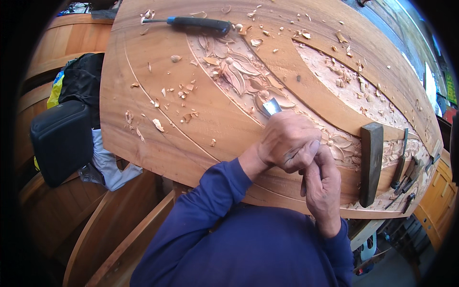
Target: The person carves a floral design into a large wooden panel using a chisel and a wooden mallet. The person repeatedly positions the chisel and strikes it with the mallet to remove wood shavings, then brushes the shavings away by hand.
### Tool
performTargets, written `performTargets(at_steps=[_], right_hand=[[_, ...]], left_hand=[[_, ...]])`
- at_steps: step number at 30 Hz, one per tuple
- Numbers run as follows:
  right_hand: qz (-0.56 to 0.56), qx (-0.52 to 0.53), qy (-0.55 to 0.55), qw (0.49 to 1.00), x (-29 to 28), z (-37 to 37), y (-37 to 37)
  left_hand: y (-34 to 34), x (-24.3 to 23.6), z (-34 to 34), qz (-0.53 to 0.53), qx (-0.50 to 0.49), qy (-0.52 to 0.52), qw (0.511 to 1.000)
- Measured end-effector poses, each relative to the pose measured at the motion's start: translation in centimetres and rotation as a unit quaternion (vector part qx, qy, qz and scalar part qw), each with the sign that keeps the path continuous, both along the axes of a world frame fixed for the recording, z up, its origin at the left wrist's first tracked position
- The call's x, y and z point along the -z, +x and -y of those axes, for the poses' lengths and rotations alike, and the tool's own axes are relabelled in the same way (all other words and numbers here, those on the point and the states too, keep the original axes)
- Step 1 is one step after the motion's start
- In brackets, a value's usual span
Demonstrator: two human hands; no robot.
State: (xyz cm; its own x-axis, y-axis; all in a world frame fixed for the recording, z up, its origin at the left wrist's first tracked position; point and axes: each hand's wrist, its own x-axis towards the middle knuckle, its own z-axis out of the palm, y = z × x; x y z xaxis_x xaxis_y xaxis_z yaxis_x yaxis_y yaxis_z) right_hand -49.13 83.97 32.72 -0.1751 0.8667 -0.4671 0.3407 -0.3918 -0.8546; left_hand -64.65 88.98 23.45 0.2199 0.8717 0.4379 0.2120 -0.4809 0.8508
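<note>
A carved floral band [236,76] runs diagonally across the wooden panel [143,57]. A gouge [271,106] has its bright steel blade at the carved petals below the band's middle. My left hand [286,143] is closed around the gouge, hiding most of it. My right hand [321,191] is closed just behind and below the left, on the gouge's handle end, which is hidden by the fingers; the two hands touch.
Wood chips lie scattered over the panel. A dark-handled tool [198,24] lies at the top. A wooden mallet [370,165] and several carving tools [399,170] lie at the right. A black case [60,141] and cloths rest at the left beside other wooden pieces.
</note>
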Motion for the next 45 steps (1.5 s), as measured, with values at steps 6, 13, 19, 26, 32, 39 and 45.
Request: performTargets(at_steps=[6,13,19,26,32,39,45], right_hand=[[-0.017,-0.033,-0.056,0.998,-2.1,-2.1,-1.2],[-0.133,0.120,-0.175,0.968,-2.5,0.4,-4.1],[-0.149,-0.175,0.128,0.965,-0.9,1.3,-2.9],[-0.281,-0.048,0.082,0.955,2.2,1.0,1.3],[-0.334,0.091,0.092,0.934,1.6,-8.0,0.3],[-0.324,0.083,0.120,0.935,3.6,-14.3,-1.7],[-0.413,0.083,0.135,0.897,6.6,-16.3,-5.1]], left_hand=[[-0.2,0.2,-0.6,0.086,-0.019,-0.017,0.996],[-2.1,0.2,-0.2,0.112,0.039,-0.049,0.992],[-6.9,-5.3,4.1,-0.017,-0.096,0.107,0.990],[-3.3,-4.8,7.2,-0.077,-0.168,0.013,0.983],[-5.2,-1.7,2.1,-0.172,-0.373,0.024,0.911],[-10.5,-1.3,-2.3,-0.274,-0.186,-0.076,0.940],[-9.3,-0.8,-3.0,-0.061,-0.242,-0.212,0.945]])
